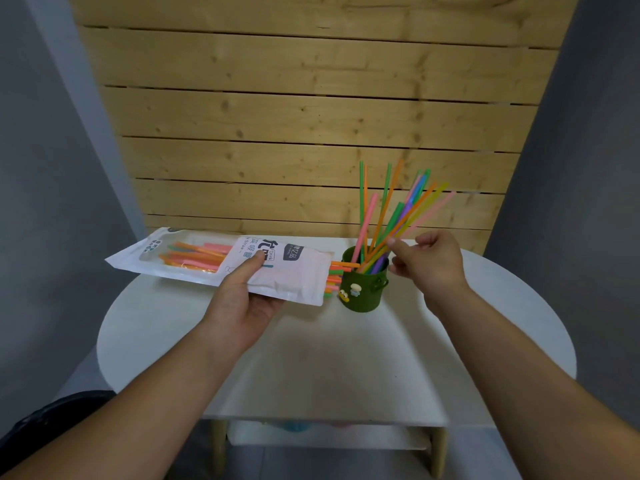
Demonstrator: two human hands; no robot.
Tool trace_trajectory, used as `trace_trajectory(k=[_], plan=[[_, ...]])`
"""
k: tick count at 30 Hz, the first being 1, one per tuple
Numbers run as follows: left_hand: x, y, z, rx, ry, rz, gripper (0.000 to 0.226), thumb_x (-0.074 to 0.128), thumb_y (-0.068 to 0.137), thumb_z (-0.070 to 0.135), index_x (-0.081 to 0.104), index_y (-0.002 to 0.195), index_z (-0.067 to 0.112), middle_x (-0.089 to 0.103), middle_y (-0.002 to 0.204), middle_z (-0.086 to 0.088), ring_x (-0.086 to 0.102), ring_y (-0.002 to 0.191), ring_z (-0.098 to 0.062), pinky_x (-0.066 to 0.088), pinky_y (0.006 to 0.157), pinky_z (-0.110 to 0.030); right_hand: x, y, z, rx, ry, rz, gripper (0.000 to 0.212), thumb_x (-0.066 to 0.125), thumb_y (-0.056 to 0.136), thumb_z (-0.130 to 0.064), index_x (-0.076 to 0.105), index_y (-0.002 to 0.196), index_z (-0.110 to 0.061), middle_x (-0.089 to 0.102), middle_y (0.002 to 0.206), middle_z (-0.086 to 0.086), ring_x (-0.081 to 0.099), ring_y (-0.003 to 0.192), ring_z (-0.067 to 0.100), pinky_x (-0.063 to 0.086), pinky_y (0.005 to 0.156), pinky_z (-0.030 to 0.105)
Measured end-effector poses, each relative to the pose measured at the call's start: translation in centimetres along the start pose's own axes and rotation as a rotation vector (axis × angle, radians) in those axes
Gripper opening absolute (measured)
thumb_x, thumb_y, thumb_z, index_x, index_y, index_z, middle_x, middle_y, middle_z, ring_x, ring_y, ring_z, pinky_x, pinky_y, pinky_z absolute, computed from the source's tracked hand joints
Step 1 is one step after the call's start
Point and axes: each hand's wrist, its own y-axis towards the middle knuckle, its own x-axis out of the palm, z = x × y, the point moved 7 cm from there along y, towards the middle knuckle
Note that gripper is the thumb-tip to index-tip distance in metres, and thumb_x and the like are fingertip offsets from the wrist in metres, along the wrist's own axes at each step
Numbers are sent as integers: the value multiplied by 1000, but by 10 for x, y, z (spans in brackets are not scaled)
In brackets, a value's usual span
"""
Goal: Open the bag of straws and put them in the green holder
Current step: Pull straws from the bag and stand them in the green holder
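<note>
Your left grip [242, 299] grasps the bag [304, 271] from below with the thumb on top, holding it flat above the tabletop [346, 358]. Its open end is just beside the green holder [363, 292], with straw ends [334, 275] poking out. More straws [388, 216] stand fanned in the holder, which sits upright on the tabletop, and your right grip [433, 261] pinches a few of them just above the rim.
</note>
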Motion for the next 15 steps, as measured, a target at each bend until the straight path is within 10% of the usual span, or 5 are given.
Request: trace_trajectory(k=[5,15], plan=[[1,-2,1,5,-10,-1,16,64,95,11,68,110,12,78,106,-9,77,87,-21,63,74,-39,9,-23,7,34,-131,-139,34,66,93,-34,56,75,-7,59,69,11,58,60,22,54,54,32],[9,-7,-4,-1,8,-53,19,63,95,12,67,114,12,79,103,-8,77,88,-21,63,77,-40,48,-55,12,216,171,-474,21,67,93,-23,70,99,-3,64,73,9,60,58,17,56,56,25]])
